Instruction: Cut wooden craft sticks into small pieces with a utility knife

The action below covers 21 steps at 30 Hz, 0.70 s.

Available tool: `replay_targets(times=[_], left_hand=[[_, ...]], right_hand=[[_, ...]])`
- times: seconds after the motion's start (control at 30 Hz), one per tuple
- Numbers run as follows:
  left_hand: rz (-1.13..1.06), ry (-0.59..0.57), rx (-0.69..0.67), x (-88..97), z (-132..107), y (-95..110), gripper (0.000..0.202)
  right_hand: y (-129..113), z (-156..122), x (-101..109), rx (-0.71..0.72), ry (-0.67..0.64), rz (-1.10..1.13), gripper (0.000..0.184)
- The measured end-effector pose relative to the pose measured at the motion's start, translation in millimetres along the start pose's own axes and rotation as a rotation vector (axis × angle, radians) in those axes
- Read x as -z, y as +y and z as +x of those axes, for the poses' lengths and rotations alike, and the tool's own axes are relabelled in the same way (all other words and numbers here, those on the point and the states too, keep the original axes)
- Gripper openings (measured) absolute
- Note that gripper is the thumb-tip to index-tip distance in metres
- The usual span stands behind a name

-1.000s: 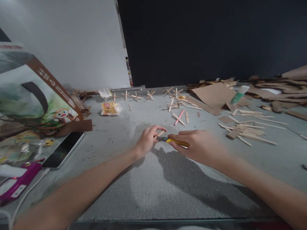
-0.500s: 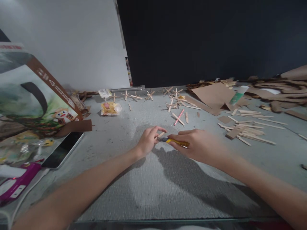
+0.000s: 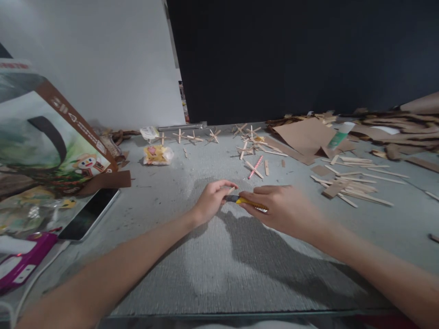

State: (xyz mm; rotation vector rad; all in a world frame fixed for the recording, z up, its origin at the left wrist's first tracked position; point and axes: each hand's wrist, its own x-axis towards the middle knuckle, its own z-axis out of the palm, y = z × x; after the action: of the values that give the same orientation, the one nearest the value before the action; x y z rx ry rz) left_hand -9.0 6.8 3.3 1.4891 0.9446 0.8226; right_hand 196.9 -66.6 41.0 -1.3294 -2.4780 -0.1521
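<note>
My left hand (image 3: 211, 201) pinches a short wooden craft stick (image 3: 232, 190) against the grey table (image 3: 212, 269), fingers closed round it. My right hand (image 3: 279, 208) grips a yellow utility knife (image 3: 247, 201), whose dark blade end meets the stick just right of my left fingers. Both hands work close together at the table's middle. Much of the stick is hidden by my left fingers.
Glued stick crosses (image 3: 214, 135) and a pink stick (image 3: 255, 167) lie behind the hands. Loose sticks (image 3: 353, 188), cardboard pieces (image 3: 303, 137) and a green glue tube (image 3: 339, 135) sit at right. A phone (image 3: 89, 213), printed bag (image 3: 51, 141) and snack packet (image 3: 157, 155) lie at left.
Hardly anything has moved; both hands stay at the same spot, with only slight shifts of the left fingers and the knife against the stick.
</note>
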Motion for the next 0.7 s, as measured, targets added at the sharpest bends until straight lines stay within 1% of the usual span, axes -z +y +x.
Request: replay_targets(times=[0.33,0.47,0.57,0.63,0.7], left_hand=[[-0.015,-0.009,0.047,0.4,0,2,0.028],[-0.039,-0.019,0.047,0.1,1,3,0.027],[-0.111,-0.002,0.036,2.5,3,-1,0.025],[-0.177,0.012,0.020,5.3,4,-3,0.026],[-0.221,-0.006,0.004,8.3,5,-3,0.028]], right_hand=[[-4,-1,0,0.060,0.032,-0.092,0.036],[-5,-1,3,0.036,0.020,-0.070,0.037],[-2,-1,10,-0.040,0.006,0.060,0.034],[2,0,15,-0.117,0.035,0.222,0.035],[5,3,16,-0.213,0.084,0.391,0.042]])
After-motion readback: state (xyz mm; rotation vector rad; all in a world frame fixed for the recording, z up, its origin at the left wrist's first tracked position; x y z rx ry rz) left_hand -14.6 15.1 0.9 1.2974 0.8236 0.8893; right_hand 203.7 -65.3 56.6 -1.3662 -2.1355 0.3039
